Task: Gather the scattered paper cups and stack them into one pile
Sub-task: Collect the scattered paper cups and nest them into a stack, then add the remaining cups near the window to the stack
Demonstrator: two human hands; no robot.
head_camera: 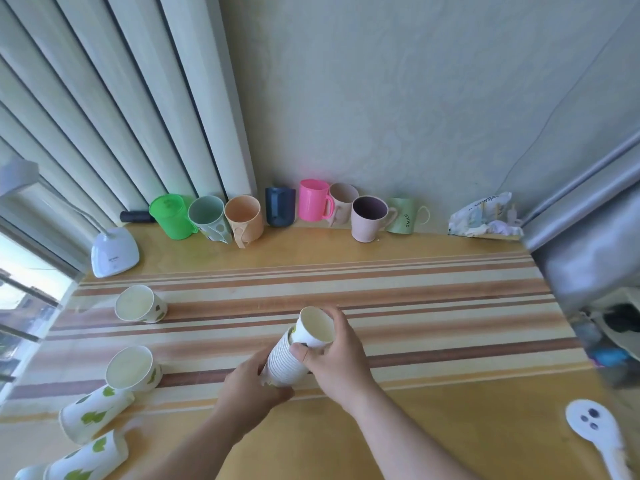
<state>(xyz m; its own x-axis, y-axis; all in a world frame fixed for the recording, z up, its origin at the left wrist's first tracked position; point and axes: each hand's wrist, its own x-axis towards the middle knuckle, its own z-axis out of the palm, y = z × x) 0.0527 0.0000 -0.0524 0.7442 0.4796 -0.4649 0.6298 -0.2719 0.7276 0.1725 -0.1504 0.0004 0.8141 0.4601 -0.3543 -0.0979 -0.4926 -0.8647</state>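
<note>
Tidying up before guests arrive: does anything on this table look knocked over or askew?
Yes. Two leaf-print paper cups lie on their sides at the near left corner. In the back row of mugs, the orange mug and grey-green mug are tipped over, mouths facing forward.

white leaf-print paper cup stack (289, 358) tilted mid-table; loose cups (140, 304) scattered at left
</note>
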